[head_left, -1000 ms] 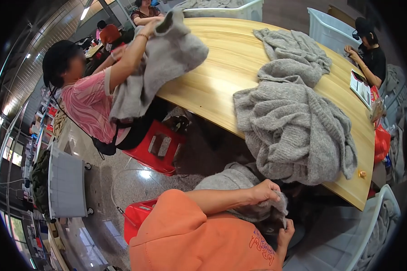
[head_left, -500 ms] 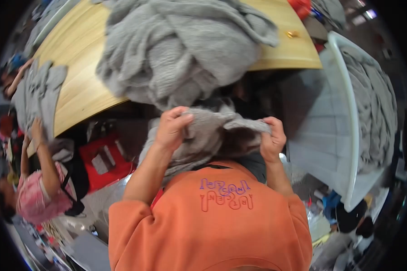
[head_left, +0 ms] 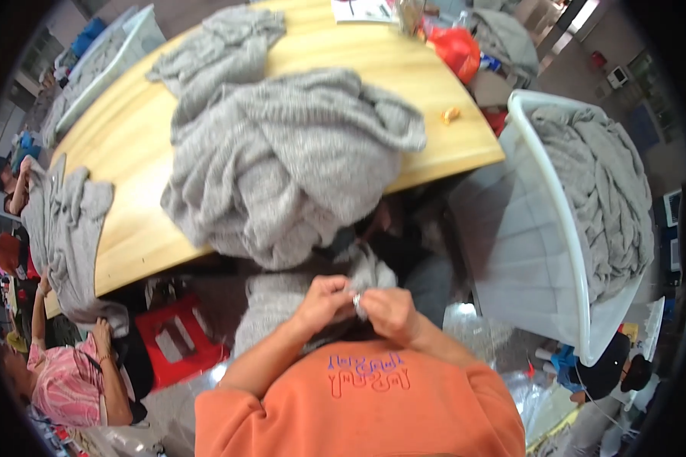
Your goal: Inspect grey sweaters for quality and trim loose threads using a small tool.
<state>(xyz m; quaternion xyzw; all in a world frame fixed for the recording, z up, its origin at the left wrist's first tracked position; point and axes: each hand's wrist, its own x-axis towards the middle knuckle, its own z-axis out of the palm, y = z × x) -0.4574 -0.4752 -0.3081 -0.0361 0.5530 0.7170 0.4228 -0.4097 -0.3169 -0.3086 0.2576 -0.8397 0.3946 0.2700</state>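
My left hand and my right hand are close together in front of my body, fingers closed in pinches. Between them is a small pale bit of a grey knitted garment, which lies across my lap. Its upper part bunches up just beyond my fingers. Exactly what the fingertips pinch is partly hidden. Just past my hands, a big heap of grey knitwear rests on the wooden table and hangs over its near edge.
At right stands a large whitish bin full of grey knitwear. A red stool is at left, beside a co-worker in a pink top handling grey fabric. A red bag and a small orange item lie on the table.
My hands have come together from wide apart, and the garment edge once stretched between them is now gathered. The view has shifted, showing more of the table's far side.
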